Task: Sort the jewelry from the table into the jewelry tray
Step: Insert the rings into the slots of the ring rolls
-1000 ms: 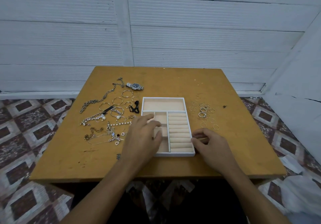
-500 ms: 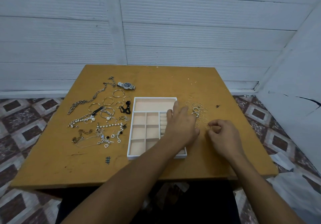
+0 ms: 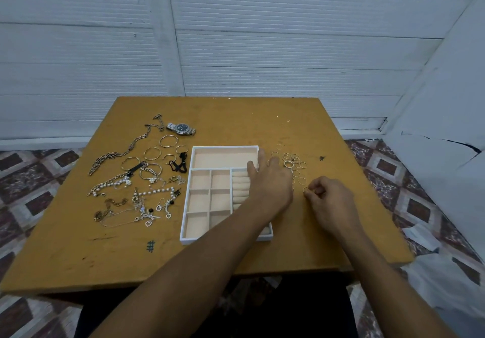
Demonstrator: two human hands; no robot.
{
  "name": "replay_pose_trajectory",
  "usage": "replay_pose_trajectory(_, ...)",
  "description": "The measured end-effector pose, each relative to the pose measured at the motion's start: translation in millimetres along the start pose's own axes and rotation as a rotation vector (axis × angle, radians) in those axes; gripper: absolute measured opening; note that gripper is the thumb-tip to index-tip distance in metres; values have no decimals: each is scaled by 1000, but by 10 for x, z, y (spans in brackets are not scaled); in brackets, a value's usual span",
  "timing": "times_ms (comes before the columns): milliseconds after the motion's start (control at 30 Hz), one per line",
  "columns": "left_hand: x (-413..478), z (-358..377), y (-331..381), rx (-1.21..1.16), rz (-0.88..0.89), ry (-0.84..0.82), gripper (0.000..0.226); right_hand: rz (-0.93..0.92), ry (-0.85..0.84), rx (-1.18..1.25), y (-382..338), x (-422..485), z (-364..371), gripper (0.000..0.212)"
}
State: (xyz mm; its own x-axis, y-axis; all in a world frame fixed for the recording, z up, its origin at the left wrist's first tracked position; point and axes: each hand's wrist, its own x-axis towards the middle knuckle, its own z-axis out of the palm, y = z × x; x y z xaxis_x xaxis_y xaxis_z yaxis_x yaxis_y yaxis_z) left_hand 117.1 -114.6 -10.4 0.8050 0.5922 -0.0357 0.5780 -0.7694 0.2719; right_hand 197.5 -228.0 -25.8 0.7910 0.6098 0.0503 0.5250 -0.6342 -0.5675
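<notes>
White beige-lined compartment tray [image 3: 199, 198] lies flat at centre. Silver chains and bangles [image 3: 151, 173] spread left of it. Thin wire rings [image 3: 295, 159] right, one ring [image 3: 305, 189] pinched by my right hand [image 3: 333, 204].

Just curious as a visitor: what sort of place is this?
Probably a plain room at home, not a shop: worn yellow-brown wooden table, white ribbed panel walls, patterned maroon-and-grey floor tiles.

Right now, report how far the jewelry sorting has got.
Done: nothing; the visible compartments of the tray are bare. In hand: the right hand pinches a thin ring on the table; the left hand lies open across the ring rolls. Left: the other rings, watch, hoops, chains and pearl strand all sit on the table.
</notes>
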Motion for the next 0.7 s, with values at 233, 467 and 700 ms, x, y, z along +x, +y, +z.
replay_pose_trajectory(233,-16,-24,-31,-35,70,44,16,22,-14,26,6,55,46,6)
replay_pose_trajectory(467,-108,-121,-93,-130,63,127,6,-72,53,80,-41,-70,32,12)
replay_pose_trajectory(700,-224,-463,-661,-206,-50,243,19,-63,62,142,-150,-175,-35,9)
